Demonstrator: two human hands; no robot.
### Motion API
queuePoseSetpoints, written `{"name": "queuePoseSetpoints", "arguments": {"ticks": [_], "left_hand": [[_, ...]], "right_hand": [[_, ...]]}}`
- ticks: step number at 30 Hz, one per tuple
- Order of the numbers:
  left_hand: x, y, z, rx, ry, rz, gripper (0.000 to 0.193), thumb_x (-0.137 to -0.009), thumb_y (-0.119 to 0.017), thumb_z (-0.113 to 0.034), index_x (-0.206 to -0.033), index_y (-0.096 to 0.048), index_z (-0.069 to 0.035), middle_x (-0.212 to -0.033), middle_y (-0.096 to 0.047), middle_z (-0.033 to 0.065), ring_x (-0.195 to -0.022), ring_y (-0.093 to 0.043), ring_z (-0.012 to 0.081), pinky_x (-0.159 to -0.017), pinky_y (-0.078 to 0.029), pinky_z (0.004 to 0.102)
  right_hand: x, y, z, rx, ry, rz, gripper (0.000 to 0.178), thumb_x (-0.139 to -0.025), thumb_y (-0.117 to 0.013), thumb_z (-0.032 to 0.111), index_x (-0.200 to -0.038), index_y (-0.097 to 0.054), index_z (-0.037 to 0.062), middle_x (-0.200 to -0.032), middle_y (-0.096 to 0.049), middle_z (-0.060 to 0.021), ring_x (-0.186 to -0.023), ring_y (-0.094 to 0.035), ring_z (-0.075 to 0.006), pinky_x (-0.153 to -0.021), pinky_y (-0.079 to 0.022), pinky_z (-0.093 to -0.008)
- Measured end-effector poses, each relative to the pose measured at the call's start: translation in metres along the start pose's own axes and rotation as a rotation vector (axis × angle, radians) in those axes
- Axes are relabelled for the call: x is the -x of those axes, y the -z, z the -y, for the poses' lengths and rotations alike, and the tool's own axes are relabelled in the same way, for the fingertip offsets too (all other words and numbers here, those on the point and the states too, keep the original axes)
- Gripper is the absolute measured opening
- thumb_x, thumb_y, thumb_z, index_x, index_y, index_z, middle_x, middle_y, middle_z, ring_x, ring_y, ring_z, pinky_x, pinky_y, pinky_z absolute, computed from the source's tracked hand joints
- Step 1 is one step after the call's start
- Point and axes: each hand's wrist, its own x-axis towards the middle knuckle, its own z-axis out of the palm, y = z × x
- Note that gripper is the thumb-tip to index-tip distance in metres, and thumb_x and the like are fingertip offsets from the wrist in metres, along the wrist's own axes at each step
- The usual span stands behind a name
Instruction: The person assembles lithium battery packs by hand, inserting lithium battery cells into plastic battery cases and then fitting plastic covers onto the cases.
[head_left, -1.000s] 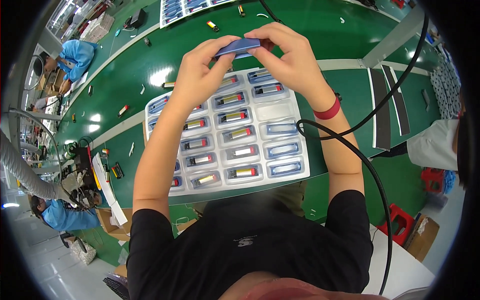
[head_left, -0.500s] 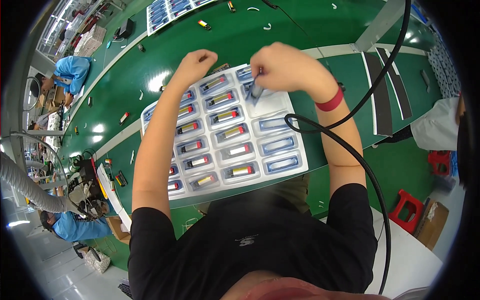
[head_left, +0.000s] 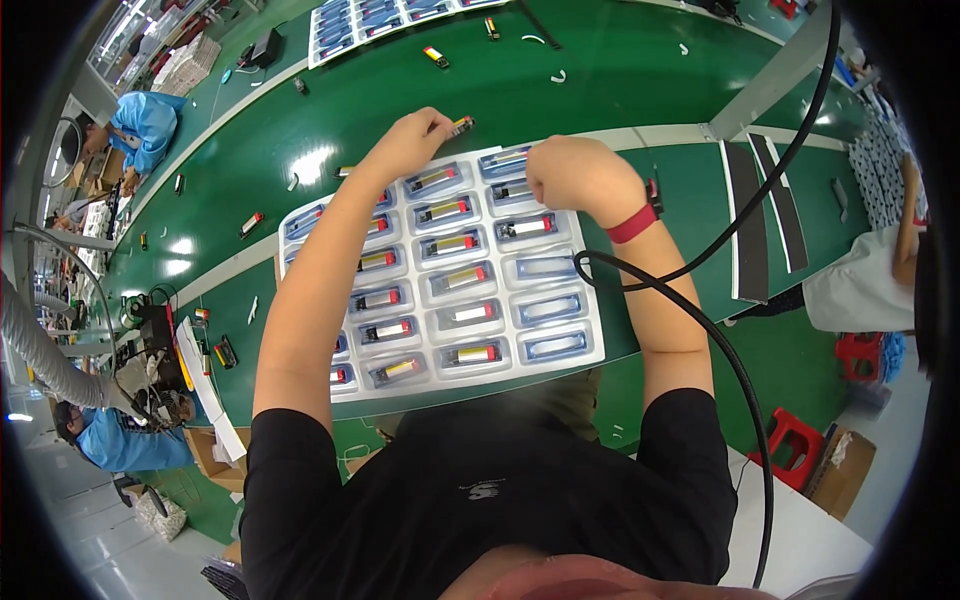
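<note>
A white moulded tray (head_left: 596,345) lies before me, its blue-lined pockets mostly holding small battery-like blocks with yellow or white labels and red ends. Beyond its far edge, my left hand (head_left: 408,145) pinches one such block (head_left: 461,126) at the fingertips. My right hand (head_left: 585,180) hovers at the far right corner of the tray with its fingers curled in; whatever they may hold is hidden. Just below that hand, a white-labelled block (head_left: 525,228) sits in its pocket. The three nearest pockets of the right column, including a blue-lined pocket (head_left: 550,309), hold no block.
A black cable (head_left: 715,318) loops across my right forearm. Loose blocks, including one block (head_left: 434,57), are scattered over the green table (head_left: 620,100). Another filled tray (head_left: 365,25) stands at the back. Dark strips (head_left: 742,220) lie at right; co-workers in blue (head_left: 148,122) sit at left.
My left hand has reached a loose block past the tray. My right hand no longer shows the blurred bluish thing it held, and a block now lies in the right column's third pocket.
</note>
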Motion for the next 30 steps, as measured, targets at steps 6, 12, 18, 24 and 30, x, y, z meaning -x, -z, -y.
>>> {"name": "queuePoseSetpoints", "arguments": {"ticks": [6,12,18,24,30], "left_hand": [[0.033,-0.001,-0.075,0.484,-0.080,-0.010,0.028,-0.099,-0.073,-0.017,-0.118,-0.065,0.002,-0.105,-0.072,0.0067,-0.091,-0.069,0.0119,-0.083,-0.056,0.0271],[0.062,-0.025,-0.125,0.410,-0.327,-0.548,0.044,-0.090,-0.082,-0.018,-0.122,-0.061,0.002,-0.125,-0.060,0.0134,-0.116,-0.060,0.0206,-0.091,-0.054,0.0334],[0.125,-0.055,-0.130,-0.011,-0.572,0.108,0.023,-0.084,-0.078,-0.014,-0.102,-0.067,-0.003,-0.107,-0.064,0.0109,-0.108,-0.061,0.0319,-0.090,-0.050,0.0419],[0.129,-0.062,-0.123,-0.093,-0.613,0.140,0.017,-0.094,-0.070,-0.014,-0.107,-0.069,-0.004,-0.110,-0.068,0.0083,-0.105,-0.066,0.0246,-0.090,-0.051,0.0412],[0.116,-0.002,-0.122,1.324,0.228,0.049,0.029,-0.107,-0.056,-0.020,-0.131,-0.060,-0.004,-0.121,-0.065,0.0092,-0.098,-0.062,0.0176,-0.081,-0.056,0.0334]], "right_hand": [[-0.001,0.033,-0.020,-0.707,0.111,-0.546,0.039,-0.094,-0.075,0.024,-0.125,-0.068,0.0013,-0.094,-0.073,-0.0086,-0.076,-0.067,-0.0119,-0.069,-0.053,-0.0268],[0.000,0.042,-0.034,-1.098,0.311,-0.330,0.027,-0.096,-0.074,0.008,-0.121,-0.071,-0.0022,-0.098,-0.072,-0.0040,-0.088,-0.068,-0.0085,-0.078,-0.056,-0.0244],[0.021,0.068,-0.037,-1.008,0.238,-0.607,0.020,-0.095,-0.073,0.009,-0.108,-0.072,-0.0055,-0.096,-0.066,-0.0073,-0.081,-0.064,-0.0121,-0.072,-0.051,-0.0273],[0.025,0.061,-0.023,-1.103,0.243,-0.604,0.026,-0.094,-0.076,0.005,-0.118,-0.073,-0.0017,-0.098,-0.072,-0.0028,-0.089,-0.067,-0.0084,-0.079,-0.054,-0.0232],[0.023,0.063,-0.006,-1.229,0.344,-0.657,0.024,-0.091,-0.079,0.007,-0.112,-0.075,-0.0029,-0.097,-0.075,-0.0039,-0.088,-0.069,-0.0087,-0.078,-0.055,-0.0238]]}}
